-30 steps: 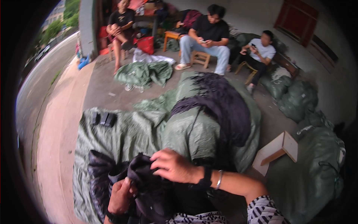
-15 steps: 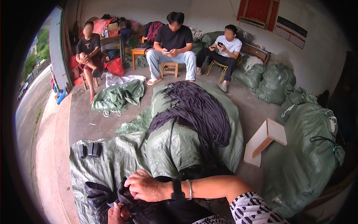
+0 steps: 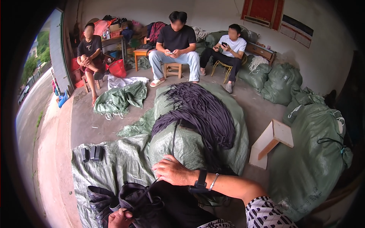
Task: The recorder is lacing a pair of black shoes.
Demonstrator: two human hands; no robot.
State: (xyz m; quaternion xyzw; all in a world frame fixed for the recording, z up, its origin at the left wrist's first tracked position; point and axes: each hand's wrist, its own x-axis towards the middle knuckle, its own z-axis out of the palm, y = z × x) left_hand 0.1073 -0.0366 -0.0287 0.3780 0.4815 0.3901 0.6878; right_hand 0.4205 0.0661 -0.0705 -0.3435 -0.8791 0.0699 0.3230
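Note:
In my lap is a dark shoe upper [image 3: 133,193], its collar opening facing up. My left hand [image 3: 121,219] is closed in a pinch at its near edge, partly cut off by the lower frame edge. A dark shoelace [image 3: 152,185] runs taut from the upper to my right hand [image 3: 173,171], whose fingers are closed on it. More dark uppers [image 3: 100,203] lie stacked just left of the one I hold. Beyond my right hand, a big bundle of dark laces [image 3: 201,117] drapes over a green woven sack [image 3: 176,148], and one strand hangs down toward my fingers.
Small black blocks [image 3: 92,153] lie on a green sheet [image 3: 118,167] at left. A wooden stand [image 3: 272,140] and full green sacks [image 3: 308,163] are at right. Three people sit on seats farther back. A crumpled green sack [image 3: 121,97] lies on the floor.
My right hand has moved up and to the right, away from the upper, drawing a lace out with it. My left hand stays at the upper's near edge.

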